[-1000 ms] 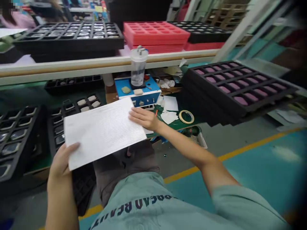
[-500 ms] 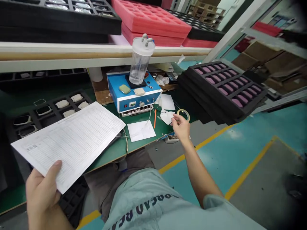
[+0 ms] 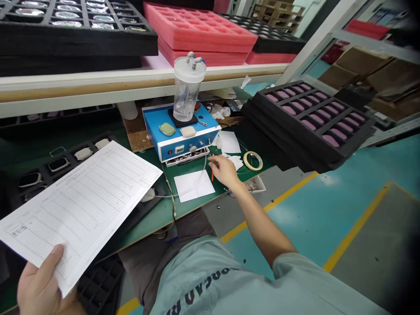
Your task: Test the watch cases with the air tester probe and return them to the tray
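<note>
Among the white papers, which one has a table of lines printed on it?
The large sheet held in the left hand; the smaller papers on the green bench show no visible print.

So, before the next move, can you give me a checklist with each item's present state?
1. Printed sheet held by left hand: ok.
2. Orange stick held by right hand: cannot tell; the fingers are close to it.
3. White paper uncovered: not ok, a thin tube crosses it.
4. Clear jar upright on blue box: ok.
5. Black tray fully visible: not ok, the printed sheet hides part.
</note>
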`<state>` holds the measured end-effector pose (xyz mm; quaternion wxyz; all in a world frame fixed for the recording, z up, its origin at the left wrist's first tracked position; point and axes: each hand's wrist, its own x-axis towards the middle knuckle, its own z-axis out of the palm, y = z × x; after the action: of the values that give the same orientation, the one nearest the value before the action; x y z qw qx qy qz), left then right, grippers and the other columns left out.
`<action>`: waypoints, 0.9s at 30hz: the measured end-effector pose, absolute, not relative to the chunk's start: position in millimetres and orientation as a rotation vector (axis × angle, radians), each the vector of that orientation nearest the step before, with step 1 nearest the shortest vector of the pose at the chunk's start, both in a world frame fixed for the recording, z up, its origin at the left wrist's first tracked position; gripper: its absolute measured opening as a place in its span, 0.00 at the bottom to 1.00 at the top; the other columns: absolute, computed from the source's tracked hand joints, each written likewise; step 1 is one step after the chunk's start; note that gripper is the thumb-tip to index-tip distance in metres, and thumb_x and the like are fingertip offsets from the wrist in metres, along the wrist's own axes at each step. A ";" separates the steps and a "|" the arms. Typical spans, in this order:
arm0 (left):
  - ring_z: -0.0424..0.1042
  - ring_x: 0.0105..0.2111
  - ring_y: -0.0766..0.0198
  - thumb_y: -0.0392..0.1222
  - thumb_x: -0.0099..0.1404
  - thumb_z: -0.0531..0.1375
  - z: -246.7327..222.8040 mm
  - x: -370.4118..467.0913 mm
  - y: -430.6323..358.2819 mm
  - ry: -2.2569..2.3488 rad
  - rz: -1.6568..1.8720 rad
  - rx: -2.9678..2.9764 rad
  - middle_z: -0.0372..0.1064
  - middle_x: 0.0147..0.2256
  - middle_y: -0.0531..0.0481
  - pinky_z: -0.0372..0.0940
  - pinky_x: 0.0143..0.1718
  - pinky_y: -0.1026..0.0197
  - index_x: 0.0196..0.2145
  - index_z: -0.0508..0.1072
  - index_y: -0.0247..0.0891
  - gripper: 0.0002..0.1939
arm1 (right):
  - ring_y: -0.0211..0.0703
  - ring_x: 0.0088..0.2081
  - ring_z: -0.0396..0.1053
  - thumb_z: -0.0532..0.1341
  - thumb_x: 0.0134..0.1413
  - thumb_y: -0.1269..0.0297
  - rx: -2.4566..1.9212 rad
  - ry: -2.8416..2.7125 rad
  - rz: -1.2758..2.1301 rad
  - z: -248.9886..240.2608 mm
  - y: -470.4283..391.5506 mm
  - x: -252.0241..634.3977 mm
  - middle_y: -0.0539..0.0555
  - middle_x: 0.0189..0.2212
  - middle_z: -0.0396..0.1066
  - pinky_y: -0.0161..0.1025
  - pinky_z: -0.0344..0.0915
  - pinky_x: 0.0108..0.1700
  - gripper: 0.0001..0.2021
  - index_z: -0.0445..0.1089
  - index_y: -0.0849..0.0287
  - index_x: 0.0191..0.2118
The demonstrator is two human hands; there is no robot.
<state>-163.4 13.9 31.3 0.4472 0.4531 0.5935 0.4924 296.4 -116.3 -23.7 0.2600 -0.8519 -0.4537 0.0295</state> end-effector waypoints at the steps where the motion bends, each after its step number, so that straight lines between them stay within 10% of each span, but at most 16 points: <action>1: 0.65 0.67 0.38 0.39 0.48 0.73 37.1 -156.9 12.3 1.485 1.234 1.039 0.78 0.55 0.64 0.61 0.71 0.36 0.40 0.84 0.55 0.20 | 0.52 0.45 0.77 0.57 0.68 0.67 -2.283 -1.296 0.084 -23.3 -111.8 298.8 0.59 0.50 0.79 0.46 0.72 0.46 0.16 0.78 0.57 0.54; 13: 0.82 0.48 0.40 0.50 0.46 0.78 34.9 -144.4 -1.8 1.453 1.219 1.001 0.83 0.46 0.46 0.80 0.49 0.38 0.42 0.80 0.42 0.26 | 0.61 0.48 0.68 0.59 0.66 0.66 -2.112 -1.627 0.034 -41.4 -90.8 297.8 0.65 0.42 0.77 0.56 0.68 0.55 0.13 0.81 0.61 0.47; 27: 0.78 0.35 0.56 0.47 0.63 0.65 12.9 -186.3 -26.9 1.706 1.087 1.340 0.79 0.42 0.42 0.70 0.31 0.60 0.66 0.66 0.31 0.37 | 0.64 0.46 0.67 0.53 0.65 0.54 -2.147 -1.770 -0.138 -59.2 -105.1 281.7 0.68 0.41 0.74 0.57 0.67 0.49 0.22 0.80 0.63 0.43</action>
<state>-186.3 -26.9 12.9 0.3501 0.5174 0.6586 0.4196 281.7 -105.1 -59.2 0.1769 -0.7586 -0.6252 -0.0487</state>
